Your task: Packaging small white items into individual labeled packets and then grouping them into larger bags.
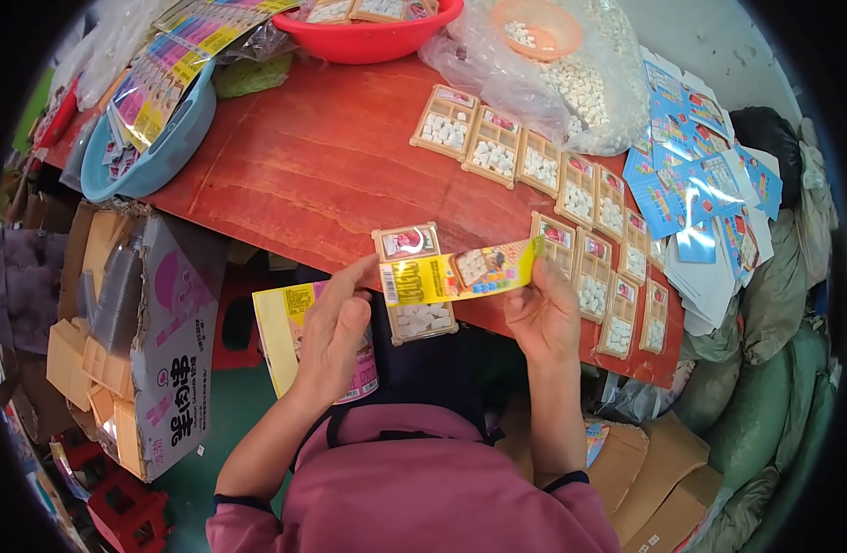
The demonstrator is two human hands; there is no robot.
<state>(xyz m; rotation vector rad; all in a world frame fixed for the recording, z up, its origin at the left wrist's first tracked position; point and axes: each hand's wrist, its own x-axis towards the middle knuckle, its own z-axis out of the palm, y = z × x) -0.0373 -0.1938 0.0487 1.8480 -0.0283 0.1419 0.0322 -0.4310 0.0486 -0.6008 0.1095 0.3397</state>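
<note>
Trays (487, 176) lie on the table (294, 157), left of cards (700, 189).

Yellow printed strip (474, 271): glossy paper or card, by look. Beige tray (425, 337): smooth moulded plastic, satin. Red desk (294, 152): looks like wood, semi-gloss, streaked. Red basin (368, 46): glossy plastic. Bag (511, 97): clear crinkled film, shiny. Carton (179, 369): matt corrugated cardboard. Shirt (396, 479): matt cloth.

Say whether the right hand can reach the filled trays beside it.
Probably yes: the filled trays lie close by the right hand with nothing visible between, though it holds the yellow card.
</note>
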